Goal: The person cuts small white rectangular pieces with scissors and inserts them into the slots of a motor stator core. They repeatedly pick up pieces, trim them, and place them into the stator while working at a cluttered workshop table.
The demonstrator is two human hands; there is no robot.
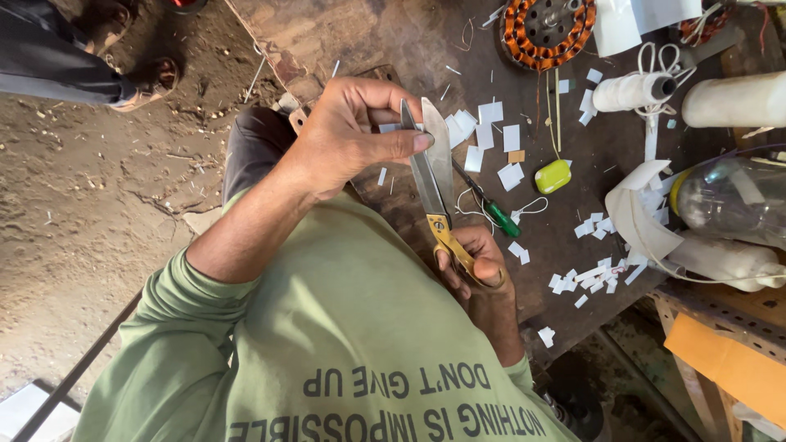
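1. Steel scissors (pixel 434 176), blades parted, hang over the dark workbench's (pixel 565 233) near left edge.
2. Right hand (pixel 479 266) grips the yellow handles; left hand (pixel 356 135) pinches a white paper slip (pixel 390 128) against the blades.
3. Cutting seems under way; a clean snip calls for fingertips kept clear.

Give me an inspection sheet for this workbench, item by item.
Surface: dark worn bench top, scratched and stained.
Job's things: steel scissors with yellow handles, blades nearly shut, tips pointing away from the person.
Clutter: small white paper strips scattered about; green-handled screwdriver; yellow-green oval block; white thread spool; clear plastic bottle; copper-wound motor stator.
Grips: left hand pinched on the blades; right hand closed on the handles.
Cables: thin white string looped beside the screwdriver.
Surroundings: dirt floor; another person's sandalled foot.
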